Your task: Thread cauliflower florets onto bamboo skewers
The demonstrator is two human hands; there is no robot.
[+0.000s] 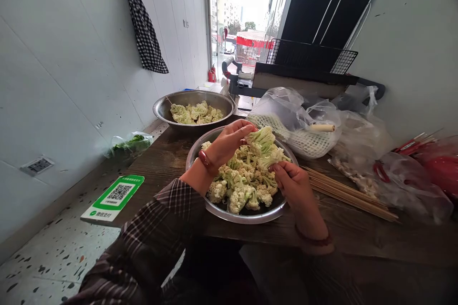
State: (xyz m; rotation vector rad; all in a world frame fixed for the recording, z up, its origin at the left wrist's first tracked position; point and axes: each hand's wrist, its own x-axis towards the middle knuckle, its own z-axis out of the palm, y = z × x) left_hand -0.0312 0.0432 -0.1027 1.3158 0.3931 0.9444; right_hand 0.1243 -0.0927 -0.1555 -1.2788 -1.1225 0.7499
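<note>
- The left hand [236,137] is nearly closed, with its thumb and fingers around the top left side of a cauliflower piece [263,142].
- The right hand [294,185] is closed too. Its thumb and finger pinch the low end of the same piece, and its other fingers are curled in. I cannot tell if anything else is tucked inside them.
- The cauliflower piece is up in the air between the two hands, over the near bowl [238,219].
- The near bowl is round, shiny metal and sits on the table [161,157]. It has lots of small cauliflower bits [238,188] in it, piled up.
- The far bowl [158,110] is metal as well and sits behind the near one, a bit to the left. It has more cauliflower [196,112] in it, and a thin stick pokes up at its left side.
- To the right of the near bowl, a bunch of thin wooden sticks [352,195] lies flat on the table.
- Behind those sticks is a see-through plastic bag [281,100] with white netting [311,145].
- A green and white card [110,200] with a black square code lies at the table's left edge.
- Past the left side of the table is a clear bag with green leaves [134,143].
</note>
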